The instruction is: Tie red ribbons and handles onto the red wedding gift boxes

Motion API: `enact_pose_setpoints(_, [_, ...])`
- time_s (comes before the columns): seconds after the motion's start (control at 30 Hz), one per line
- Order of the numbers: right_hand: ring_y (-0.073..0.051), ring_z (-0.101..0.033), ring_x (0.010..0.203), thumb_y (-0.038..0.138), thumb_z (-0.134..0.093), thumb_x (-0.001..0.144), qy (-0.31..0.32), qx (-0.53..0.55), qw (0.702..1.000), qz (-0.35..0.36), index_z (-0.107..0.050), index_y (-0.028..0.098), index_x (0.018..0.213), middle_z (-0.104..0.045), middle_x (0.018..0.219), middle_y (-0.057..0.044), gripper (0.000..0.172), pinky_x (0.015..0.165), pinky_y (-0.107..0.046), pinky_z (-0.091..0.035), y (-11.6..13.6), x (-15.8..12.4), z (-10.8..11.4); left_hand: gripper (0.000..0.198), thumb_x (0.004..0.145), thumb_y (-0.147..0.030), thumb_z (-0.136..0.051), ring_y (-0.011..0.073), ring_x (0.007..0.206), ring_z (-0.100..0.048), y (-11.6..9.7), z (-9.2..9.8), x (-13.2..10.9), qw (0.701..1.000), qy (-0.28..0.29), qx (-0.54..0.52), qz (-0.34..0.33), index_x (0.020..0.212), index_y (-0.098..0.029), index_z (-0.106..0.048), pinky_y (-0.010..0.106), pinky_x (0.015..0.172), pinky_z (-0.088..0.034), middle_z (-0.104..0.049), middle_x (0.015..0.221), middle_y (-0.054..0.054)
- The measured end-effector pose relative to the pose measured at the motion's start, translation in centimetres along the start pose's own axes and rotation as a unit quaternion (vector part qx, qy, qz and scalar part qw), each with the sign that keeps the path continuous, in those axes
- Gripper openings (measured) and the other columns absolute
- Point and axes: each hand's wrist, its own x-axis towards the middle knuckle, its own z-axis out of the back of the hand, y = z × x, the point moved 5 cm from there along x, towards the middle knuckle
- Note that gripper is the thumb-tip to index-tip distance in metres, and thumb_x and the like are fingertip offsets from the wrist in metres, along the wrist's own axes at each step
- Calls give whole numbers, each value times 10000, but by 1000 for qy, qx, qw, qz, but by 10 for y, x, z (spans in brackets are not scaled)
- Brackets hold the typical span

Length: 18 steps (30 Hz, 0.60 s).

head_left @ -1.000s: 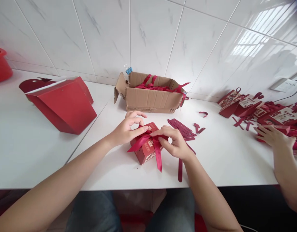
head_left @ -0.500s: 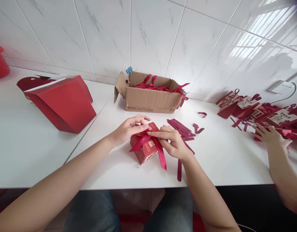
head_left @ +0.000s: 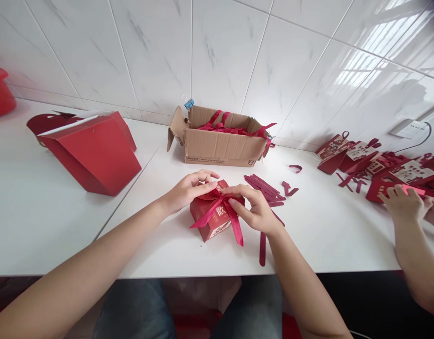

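Observation:
A small red gift box (head_left: 214,219) with printed lettering stands on the white table (head_left: 319,235) in front of me. A dark red ribbon (head_left: 234,225) is tied over its top, and two tails hang down its front. My left hand (head_left: 187,189) pinches the left loop of the bow. My right hand (head_left: 254,208) pinches the right loop, fingers curled round it. Both hands sit on top of the box, almost touching each other.
An open cardboard box (head_left: 217,145) full of red ribbons stands behind. Loose ribbon strips (head_left: 266,187) lie to the right. Large red folded boxes (head_left: 92,150) lie at left. Another person's hands (head_left: 402,203) work at a pile of red gift boxes (head_left: 372,162) on the right.
The bow has been drawn tighter, with its loops now pinched in my two hands. The ribbon tails shifted slightly. The other person's hands lifted a red piece at the right.

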Motion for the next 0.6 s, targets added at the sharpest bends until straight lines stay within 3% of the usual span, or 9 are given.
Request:
enact_pose_setpoints(0.1, [-109, -522, 624, 167, -543, 861, -12, -7, 1000, -25, -661, 190, 1059, -666, 806, -28, 231, 652, -287, -440, -2, 0, 1, 376, 810, -478, -612, 284, 1244, -451, -3, 2, -1, 999, -14, 45, -18, 613, -166, -540, 413, 989, -382, -544, 1150, 78])
enact_pose_setpoints(0.27, [-106, -505, 591, 159, -555, 847, -12, -17, 1000, 7, -701, 195, 967, -653, 692, -8, 192, 626, -280, -432, 2, 1, 1, 378, 777, -458, -646, 291, 1225, -450, -5, 5, -2, 990, -37, 130, -32, 580, -171, -497, 480, 1043, -328, -551, 1194, 65])
enact_pose_setpoints(0.6, [-115, -467, 588, 101, -449, 859, 11, -34, 997, 73, -698, 199, 1053, -577, 628, 4, 331, 614, -285, -395, 7, 1, -2, 357, 802, -464, -621, 280, 1262, -383, -6, 8, -1, 979, -39, 191, -64, 600, -183, -535, 474, 1093, -259, -550, 1211, 43])
